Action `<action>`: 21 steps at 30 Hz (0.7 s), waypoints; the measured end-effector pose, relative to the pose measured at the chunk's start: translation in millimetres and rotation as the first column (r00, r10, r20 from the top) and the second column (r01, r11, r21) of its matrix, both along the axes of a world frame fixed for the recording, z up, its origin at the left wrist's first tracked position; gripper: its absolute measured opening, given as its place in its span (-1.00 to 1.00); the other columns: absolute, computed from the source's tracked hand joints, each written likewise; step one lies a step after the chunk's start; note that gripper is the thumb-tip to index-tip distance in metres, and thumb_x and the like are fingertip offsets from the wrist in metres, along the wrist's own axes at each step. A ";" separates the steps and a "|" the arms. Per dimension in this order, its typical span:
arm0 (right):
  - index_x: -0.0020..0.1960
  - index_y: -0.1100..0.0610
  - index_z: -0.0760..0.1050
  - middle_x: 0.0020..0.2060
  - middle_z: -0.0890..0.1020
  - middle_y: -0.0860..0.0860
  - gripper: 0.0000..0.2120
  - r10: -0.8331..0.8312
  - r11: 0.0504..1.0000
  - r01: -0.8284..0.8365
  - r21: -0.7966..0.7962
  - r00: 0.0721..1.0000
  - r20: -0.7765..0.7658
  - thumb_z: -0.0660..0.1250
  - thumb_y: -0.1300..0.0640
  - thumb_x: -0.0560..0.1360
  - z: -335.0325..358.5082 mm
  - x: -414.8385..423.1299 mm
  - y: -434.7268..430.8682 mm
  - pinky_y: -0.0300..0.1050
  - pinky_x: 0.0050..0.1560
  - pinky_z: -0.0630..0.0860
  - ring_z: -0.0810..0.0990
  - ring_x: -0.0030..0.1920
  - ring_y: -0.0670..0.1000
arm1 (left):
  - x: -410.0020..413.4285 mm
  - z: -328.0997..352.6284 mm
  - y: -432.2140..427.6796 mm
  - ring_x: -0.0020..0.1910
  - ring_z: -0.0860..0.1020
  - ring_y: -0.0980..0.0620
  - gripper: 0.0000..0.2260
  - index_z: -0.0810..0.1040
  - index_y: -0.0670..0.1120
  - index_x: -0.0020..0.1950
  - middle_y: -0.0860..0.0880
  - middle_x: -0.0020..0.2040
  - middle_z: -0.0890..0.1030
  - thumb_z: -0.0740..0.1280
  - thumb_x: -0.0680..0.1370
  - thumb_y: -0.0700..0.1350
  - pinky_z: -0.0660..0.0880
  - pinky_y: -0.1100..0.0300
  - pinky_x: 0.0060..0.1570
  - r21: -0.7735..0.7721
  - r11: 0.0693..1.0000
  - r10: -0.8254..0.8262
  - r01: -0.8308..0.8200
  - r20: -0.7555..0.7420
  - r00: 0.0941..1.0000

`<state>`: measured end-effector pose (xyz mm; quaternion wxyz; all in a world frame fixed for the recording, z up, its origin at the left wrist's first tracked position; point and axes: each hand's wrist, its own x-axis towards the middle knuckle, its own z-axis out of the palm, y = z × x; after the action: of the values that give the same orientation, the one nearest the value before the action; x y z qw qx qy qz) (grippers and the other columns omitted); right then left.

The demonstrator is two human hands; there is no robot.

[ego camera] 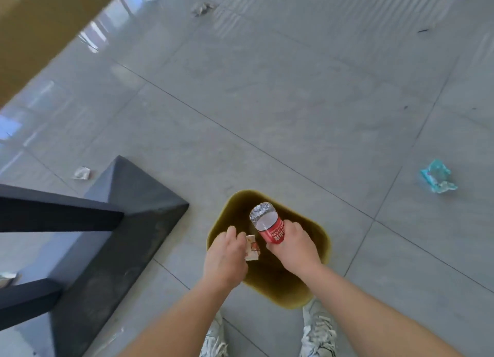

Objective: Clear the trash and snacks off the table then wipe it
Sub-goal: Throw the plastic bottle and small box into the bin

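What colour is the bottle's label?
Red label with white lettering, clearest in the head view.

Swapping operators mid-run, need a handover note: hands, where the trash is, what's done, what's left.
Left hand: pinches a small wrapper above the bin.
Right hand: grips a red-label bottle above the same bin.
Done: both items have been carried to the bin but not dropped in.
Left: drop both. A teal wrapper and paper scraps lie on the floor.
Wiping: cannot tell from this view.
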<state>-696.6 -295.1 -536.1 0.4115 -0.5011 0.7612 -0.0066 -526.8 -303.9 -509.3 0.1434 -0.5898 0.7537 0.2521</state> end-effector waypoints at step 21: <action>0.45 0.08 0.26 0.30 0.44 0.07 -0.46 0.191 0.980 -0.186 0.074 0.980 -0.060 0.30 -0.10 0.56 7.2 -7.9 -8.1 0.03 0.22 0.49 0.45 0.28 0.12 | 12.9 11.4 16.1 0.09 0.43 0.03 -0.53 0.40 -0.02 0.42 0.04 0.14 0.48 0.27 0.50 -0.05 0.42 0.19 0.15 -0.095 0.994 0.052 -0.057 -0.055 0.997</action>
<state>-704.5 -303.2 -529.0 0.4014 -0.5565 0.7235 0.0753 -513.9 -287.8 -497.9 0.0881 -0.6096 0.7521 0.2344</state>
